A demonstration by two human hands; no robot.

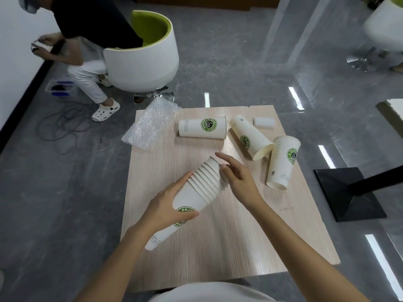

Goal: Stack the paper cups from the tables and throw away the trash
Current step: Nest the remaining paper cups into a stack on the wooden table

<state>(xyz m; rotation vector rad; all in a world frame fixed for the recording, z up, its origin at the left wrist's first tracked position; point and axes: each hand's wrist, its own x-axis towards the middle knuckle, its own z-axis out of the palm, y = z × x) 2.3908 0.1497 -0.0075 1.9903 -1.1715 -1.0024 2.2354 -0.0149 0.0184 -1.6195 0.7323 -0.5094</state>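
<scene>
A stack of nested white paper cups [197, 194] with green logos lies tilted over the middle of the wooden table [218, 247]. My left hand [172, 205] grips the stack around its lower cup. My right hand [236, 177] rests against the stack's upper end with its fingers spread. Three single cups remain on the table: one lying on its side [202, 127] at the back, one lying tilted [250, 137] to its right, and one standing upside down [282, 163] at the right edge. A sheet of bubble wrap [150, 125] overhangs the back left corner. A small white foam block [263, 123] sits at the back right.
A white and green swivel chair [144, 55] stands behind the table, with a person crouching beside it at the far left. Cables [63, 127] lie on the grey floor on the left. A black table base [349, 192] is on the right.
</scene>
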